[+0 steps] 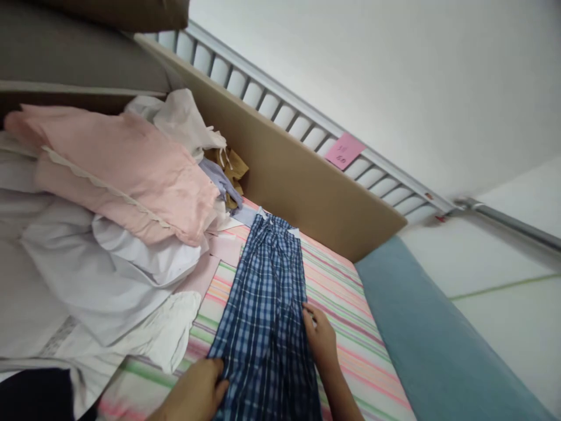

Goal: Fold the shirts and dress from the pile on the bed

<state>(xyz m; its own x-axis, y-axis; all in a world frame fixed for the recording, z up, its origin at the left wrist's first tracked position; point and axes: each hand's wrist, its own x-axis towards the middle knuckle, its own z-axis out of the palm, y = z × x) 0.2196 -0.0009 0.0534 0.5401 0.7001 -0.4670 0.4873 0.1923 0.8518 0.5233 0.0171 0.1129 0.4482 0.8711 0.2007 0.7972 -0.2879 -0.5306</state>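
Striped sheet [363, 345]: under plaid garment [267, 280], lower centre; liable to bunch if dragged.
Left hand [195, 387], right hand [322, 339]: touching opposite garment edges; cannot tell if pinching.
Clothes pile [131, 169], left: might slump if nudged.

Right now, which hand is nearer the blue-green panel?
The right hand, at the edge of the plaid garment facing the blue-green panel; the left hand is at the opposite edge, farther away.
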